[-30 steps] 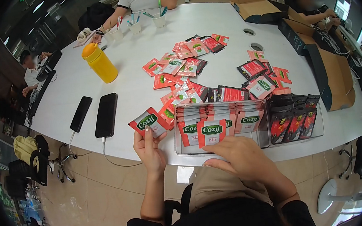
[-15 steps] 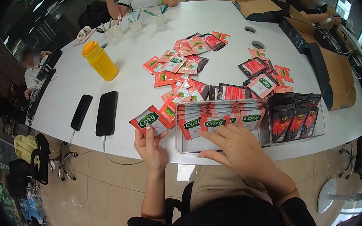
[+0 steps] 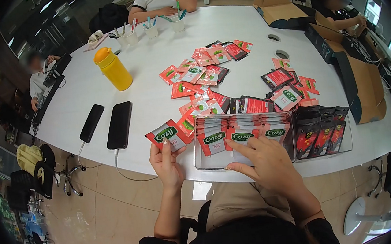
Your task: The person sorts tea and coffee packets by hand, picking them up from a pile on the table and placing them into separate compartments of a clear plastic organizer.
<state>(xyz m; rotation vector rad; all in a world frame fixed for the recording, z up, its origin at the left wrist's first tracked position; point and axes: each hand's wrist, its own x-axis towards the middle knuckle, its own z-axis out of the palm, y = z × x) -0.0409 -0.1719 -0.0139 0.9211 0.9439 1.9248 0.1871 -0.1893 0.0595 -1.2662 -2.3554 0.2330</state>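
Observation:
A pink-and-red Cozy tea sachet [image 3: 167,135] is pinched in my left hand [image 3: 167,166], its front facing up, just left of the clear plastic tray [image 3: 218,163]. My right hand [image 3: 265,162] reaches over the tray's front edge, thumb and index finger apart. Its index fingertip is at the front sachet of the middle row [image 3: 242,136], and the hand covers part of it. Left of this row stands another row of Cozy sachets [image 3: 214,141], with a third row [image 3: 274,133] on the right. Black-and-red sachets [image 3: 321,135] fill the tray's right compartment.
Loose pink and black sachets [image 3: 194,74] lie scattered behind the tray, with another pile [image 3: 287,95] to the right. Two phones [image 3: 119,125] on cables and a yellow bottle [image 3: 114,69] stand left. Open cardboard boxes [image 3: 360,78] line the right edge. Several people sit around.
The middle row's front sachet now sits lower and squarely in line with the row, my right index finger still at it. My left hand keeps its sachet. The whole view has shifted slightly.

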